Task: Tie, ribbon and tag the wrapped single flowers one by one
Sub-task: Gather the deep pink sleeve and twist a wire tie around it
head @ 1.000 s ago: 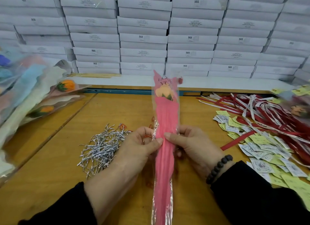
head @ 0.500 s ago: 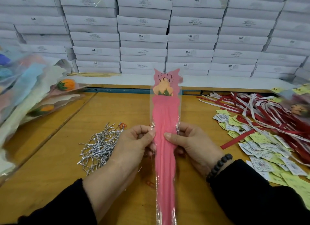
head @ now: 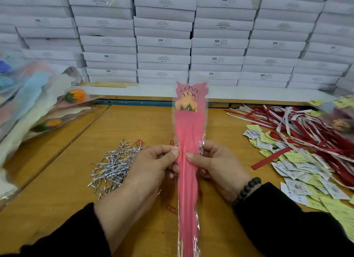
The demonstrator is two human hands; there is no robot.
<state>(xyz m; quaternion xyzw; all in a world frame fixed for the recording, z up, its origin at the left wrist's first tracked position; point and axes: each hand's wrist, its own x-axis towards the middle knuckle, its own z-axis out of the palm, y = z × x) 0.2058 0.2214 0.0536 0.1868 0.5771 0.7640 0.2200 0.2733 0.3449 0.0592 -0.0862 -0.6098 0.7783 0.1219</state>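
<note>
A pink wrapped flower (head: 188, 151) is held upright over the middle of the counter (head: 57, 189), its "LOVE YOU" top pointing away from the person; the sleeve is gripped at mid-length from both sides. The left hand (head: 153, 166) is curled round the left edge of the flower, thumb pressed on the front; the right hand (head: 214, 164) mirrors it on the right edge, thumb tip nearly meeting the left thumb; the cellophane is bunched between them. The step is judged to be gathering the neck of the wrap for tying; no tie, ribbon or tag is seen on this flower yet. A silver twist tie is called for next; the pile of twist ties (head: 115, 164) lies just left of the flower, so one hand would have to be freed while the other keeps the gather. Ribbons (head: 298, 126) and paper tags (head: 298, 172) lie to the right of the flower; other wrapped flowers (head: 44, 107) are stacked far left of it.
</note>
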